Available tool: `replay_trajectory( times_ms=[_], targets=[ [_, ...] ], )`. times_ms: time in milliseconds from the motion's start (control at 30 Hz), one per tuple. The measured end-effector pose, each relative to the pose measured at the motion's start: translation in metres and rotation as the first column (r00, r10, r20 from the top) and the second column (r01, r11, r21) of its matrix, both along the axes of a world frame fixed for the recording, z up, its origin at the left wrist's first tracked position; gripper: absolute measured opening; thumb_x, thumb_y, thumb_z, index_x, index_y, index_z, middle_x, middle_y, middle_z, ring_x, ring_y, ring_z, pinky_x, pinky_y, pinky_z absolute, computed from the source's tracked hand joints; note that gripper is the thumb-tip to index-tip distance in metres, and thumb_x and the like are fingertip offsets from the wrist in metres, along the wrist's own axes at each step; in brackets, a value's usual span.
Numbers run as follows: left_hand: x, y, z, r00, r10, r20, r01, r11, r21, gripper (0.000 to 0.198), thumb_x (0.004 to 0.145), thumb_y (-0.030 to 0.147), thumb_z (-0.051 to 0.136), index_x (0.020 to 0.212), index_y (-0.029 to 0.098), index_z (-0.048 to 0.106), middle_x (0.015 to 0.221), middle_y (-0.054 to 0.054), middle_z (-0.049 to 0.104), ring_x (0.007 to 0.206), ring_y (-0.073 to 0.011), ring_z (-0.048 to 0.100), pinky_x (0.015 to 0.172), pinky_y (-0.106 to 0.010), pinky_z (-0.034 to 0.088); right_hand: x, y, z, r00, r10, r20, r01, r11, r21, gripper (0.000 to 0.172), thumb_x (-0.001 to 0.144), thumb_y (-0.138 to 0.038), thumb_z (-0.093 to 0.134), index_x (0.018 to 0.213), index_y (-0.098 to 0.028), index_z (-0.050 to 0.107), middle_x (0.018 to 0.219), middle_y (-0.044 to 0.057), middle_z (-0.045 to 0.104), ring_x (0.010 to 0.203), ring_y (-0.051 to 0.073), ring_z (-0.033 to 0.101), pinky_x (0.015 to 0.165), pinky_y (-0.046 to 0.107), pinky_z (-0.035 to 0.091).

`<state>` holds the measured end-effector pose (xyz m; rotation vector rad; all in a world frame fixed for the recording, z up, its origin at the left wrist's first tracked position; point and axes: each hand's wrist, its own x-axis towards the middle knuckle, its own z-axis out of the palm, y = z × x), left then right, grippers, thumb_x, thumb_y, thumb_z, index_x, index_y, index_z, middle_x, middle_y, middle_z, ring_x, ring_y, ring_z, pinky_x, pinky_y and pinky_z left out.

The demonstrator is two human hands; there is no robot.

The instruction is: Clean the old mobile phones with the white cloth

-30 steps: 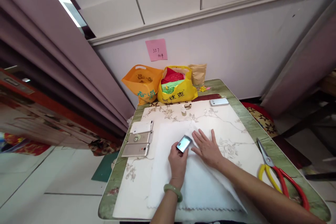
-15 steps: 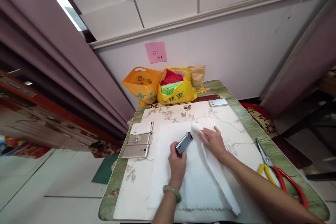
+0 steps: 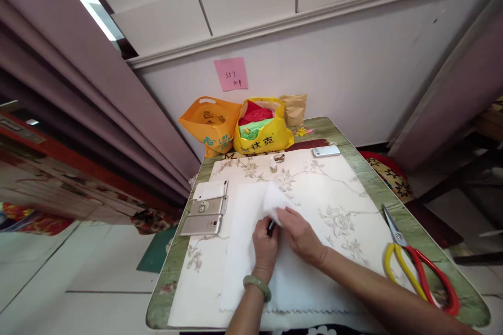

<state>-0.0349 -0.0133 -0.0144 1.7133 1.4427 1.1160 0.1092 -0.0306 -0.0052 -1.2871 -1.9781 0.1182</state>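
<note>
My left hand (image 3: 264,246), with a green bangle at the wrist, is closed around a phone (image 3: 271,227). Only a small dark end of the phone shows between the fingers; the rest is hidden. A white cloth (image 3: 247,261) with a zigzag lower edge is spread beneath both hands. My right hand (image 3: 299,233) pinches a folded-over flap of this cloth and holds it across the phone, close to the left fingers.
Several phones lie about: one stack-like row at left, including a gold phone (image 3: 201,225), and a silver phone (image 3: 326,151) at the back right. Large scissors (image 3: 400,239) rest at the right edge. An orange bag (image 3: 214,125), a yellow bag (image 3: 264,133) and a small bottle (image 3: 273,166) stand behind.
My right hand has moved left and toward me, bringing the cloth's right side over the phone. The phone, plainly visible before, is now mostly covered.
</note>
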Motion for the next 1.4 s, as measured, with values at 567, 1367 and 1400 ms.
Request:
replay_trajectory(
  times_ms=[567,1367,1400],
  targets=[
    [-0.001,0.000,0.001,0.999,0.024,-0.028,-0.024,1.000,0.007,0.016,0.081,0.028,0.057,0.092,0.020,0.064,0.080,-0.003,0.064,0.071,-0.0168,0.056,0.068,-0.028,0.044,0.032,0.025,-0.004,0.990,-0.092,0.105,0.113,0.970,-0.216,0.044,0.093,-0.014,0.028,0.129,-0.022,0.052,0.123,0.008,0.063,0.117,0.021,0.056,0.112,0.054,0.020],
    [0.011,0.000,0.035,0.419,0.435,0.797,0.166,0.826,-0.538,0.025,0.069,0.021,0.073,0.088,0.017,0.056,0.092,-0.007,0.067,0.093,-0.0245,0.066,0.084,-0.045,0.054,0.041,0.029,0.012,0.815,-0.400,-0.420,0.228,0.887,-0.401,0.036,0.093,-0.047,0.036,0.071,-0.021,0.049,0.062,-0.004,0.051,0.062,0.015,0.050,0.065,0.027,0.043],
    [0.013,0.001,0.033,0.385,0.455,0.803,0.182,0.815,-0.550,0.026,0.070,0.019,0.073,0.090,0.017,0.056,0.094,-0.008,0.068,0.095,-0.0256,0.066,0.086,-0.047,0.053,0.039,0.028,0.013,0.804,-0.403,-0.436,0.242,0.893,-0.378,0.036,0.093,-0.047,0.036,0.071,-0.021,0.049,0.063,-0.003,0.051,0.062,0.015,0.049,0.062,0.026,0.042]
  ],
)
